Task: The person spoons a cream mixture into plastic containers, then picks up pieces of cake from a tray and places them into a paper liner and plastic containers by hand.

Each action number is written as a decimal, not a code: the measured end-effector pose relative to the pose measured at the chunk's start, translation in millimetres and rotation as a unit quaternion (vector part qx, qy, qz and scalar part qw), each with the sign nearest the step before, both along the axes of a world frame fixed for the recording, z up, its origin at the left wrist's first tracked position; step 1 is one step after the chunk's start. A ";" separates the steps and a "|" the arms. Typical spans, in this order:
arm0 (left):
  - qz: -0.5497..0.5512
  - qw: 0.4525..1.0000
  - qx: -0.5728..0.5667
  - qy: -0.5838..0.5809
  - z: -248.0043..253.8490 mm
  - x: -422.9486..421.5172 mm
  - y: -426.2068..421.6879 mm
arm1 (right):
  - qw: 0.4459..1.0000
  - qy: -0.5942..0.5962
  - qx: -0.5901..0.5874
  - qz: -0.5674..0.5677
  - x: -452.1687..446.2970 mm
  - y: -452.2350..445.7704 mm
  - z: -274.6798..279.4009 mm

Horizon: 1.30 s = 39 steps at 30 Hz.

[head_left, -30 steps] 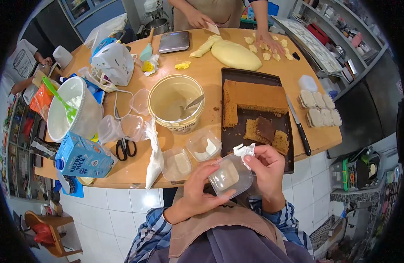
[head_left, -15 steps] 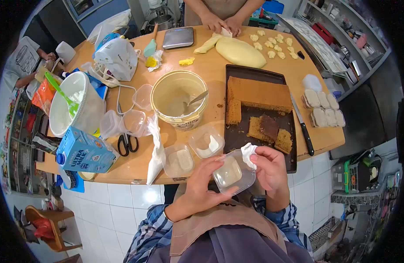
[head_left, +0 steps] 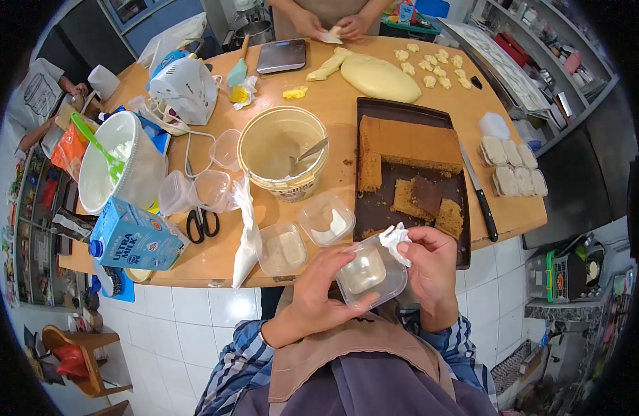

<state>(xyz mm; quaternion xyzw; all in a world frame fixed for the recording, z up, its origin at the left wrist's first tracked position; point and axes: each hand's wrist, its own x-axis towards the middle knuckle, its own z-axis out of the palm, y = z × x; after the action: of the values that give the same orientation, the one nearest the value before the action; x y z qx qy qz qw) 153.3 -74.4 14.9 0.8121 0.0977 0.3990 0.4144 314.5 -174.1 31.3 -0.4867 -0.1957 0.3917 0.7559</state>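
My left hand (head_left: 316,295) grips a clear plastic container (head_left: 370,276) by its side, tilted in front of my apron. A crumpled white tissue (head_left: 395,241) is pinched in my right hand (head_left: 430,267), against the container's upper right rim. Two more clear containers lie on the table just beyond: one (head_left: 283,248) with a pale layer in its bottom, the other (head_left: 326,220) with a white smear inside. A filled white piping bag (head_left: 245,243) lies left of them. Right of these, a dark baking tray (head_left: 375,218) carries a large brown sponge cake (head_left: 409,142) and several cut pieces (head_left: 425,196).
A cream bucket (head_left: 283,156) with a spoon stands mid-table. Left are scissors (head_left: 203,225), a milk carton (head_left: 137,238) and a white tub (head_left: 122,166). A knife (head_left: 482,204) lies right of the tray. Across the table, another person's hands (head_left: 333,26) handle dough near a large dough mass (head_left: 380,78).
My right hand and the tissue have shifted slightly along the container's rim. The co-worker's hands have lifted and moved left, now holding a small dough piece.
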 end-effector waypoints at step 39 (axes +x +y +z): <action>0.211 0.964 -0.149 -0.067 -9.9 -49.6 29.9 | 0.659 -0.564 -0.347 -0.356 157.4 -61.7 -67.3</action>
<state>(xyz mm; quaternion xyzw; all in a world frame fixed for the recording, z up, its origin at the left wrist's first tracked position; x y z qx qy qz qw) 103.6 -44.5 4.9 0.6735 0.2973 0.5115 0.4431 471.9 -235.8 -36.1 -0.8738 -0.2463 -0.2180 0.3581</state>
